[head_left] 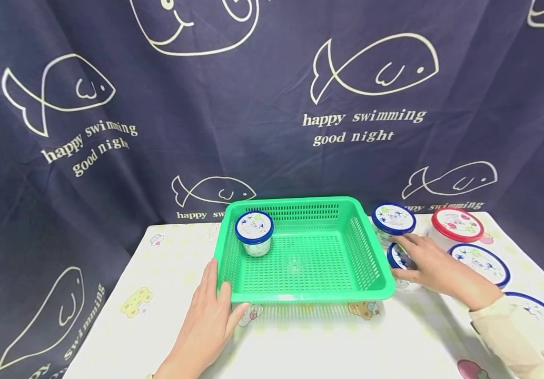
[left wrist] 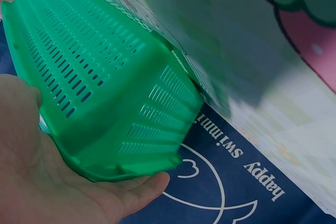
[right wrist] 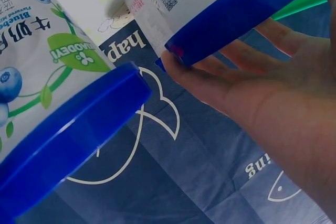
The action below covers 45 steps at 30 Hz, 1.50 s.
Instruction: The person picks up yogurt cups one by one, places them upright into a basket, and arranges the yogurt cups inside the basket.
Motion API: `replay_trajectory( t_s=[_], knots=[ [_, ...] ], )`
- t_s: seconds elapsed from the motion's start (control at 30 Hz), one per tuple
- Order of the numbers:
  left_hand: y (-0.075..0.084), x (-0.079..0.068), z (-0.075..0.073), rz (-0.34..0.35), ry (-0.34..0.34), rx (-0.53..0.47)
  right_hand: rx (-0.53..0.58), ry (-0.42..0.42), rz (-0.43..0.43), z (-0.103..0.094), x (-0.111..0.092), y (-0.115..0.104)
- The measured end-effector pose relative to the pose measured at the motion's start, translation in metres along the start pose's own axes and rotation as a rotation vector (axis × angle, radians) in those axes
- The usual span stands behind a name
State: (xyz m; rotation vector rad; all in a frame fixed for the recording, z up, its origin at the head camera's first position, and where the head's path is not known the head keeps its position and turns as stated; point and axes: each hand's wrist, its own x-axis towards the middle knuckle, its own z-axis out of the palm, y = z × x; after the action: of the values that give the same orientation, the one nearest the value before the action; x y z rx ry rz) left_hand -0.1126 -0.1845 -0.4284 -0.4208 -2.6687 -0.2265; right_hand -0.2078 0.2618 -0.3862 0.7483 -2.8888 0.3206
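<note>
A green perforated plastic basket [head_left: 309, 296] sits on the table, with a small blue-lidded tub [head_left: 254, 229] upright in its far left corner. My left hand [head_left: 205, 316] rests at the basket's near left corner, fingers fairly straight along the rim; the left wrist view shows this hand [left wrist: 79, 182] against the rim. Just outside the right wall, my right hand [head_left: 435, 266] grips another small blue-lidded tub [head_left: 406, 286] by its lid from above. In the right wrist view, fingers curve around that blue lid [right wrist: 236, 22]. The hand partly hides its top.
Behind the gripped tub stands another blue-lidded tub [head_left: 394, 217]. Farther right are a red-lidded tub [head_left: 457, 225], a larger blue-lidded tub [head_left: 480, 263] and a still larger one [head_left: 539, 322], partly behind the right sleeve. A dark fish-print curtain [head_left: 272, 131] hangs behind the patterned tablecloth [head_left: 158, 295].
</note>
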Motion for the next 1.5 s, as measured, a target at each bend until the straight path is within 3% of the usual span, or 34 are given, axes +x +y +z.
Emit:
replay_trajectory(
  t_s=[0.6, 0.87, 1.07, 1.27, 1.5],
  knots=[
    [0.002, -0.001, -0.003, 0.005, 0.002, -0.006, -0.07, 0.046, -0.037, -0.016, 0.004, -0.002],
    [0.001, -0.001, -0.004, 0.003, 0.0, 0.0, -0.089, 0.175, 0.002, -0.028, 0.004, -0.003],
    [0.0, -0.001, -0.003, 0.01, 0.007, 0.007, -0.094, 0.193, 0.047, -0.04, 0.004, -0.004],
    [-0.001, -0.001, -0.003, 0.018, 0.007, -0.003, -0.108, 0.262, 0.019, -0.051, 0.01, -0.006],
    [0.0, 0.0, -0.001, 0.021, 0.006, 0.002, -0.159, 0.286, 0.016, -0.061, 0.015, -0.012]
  ],
)
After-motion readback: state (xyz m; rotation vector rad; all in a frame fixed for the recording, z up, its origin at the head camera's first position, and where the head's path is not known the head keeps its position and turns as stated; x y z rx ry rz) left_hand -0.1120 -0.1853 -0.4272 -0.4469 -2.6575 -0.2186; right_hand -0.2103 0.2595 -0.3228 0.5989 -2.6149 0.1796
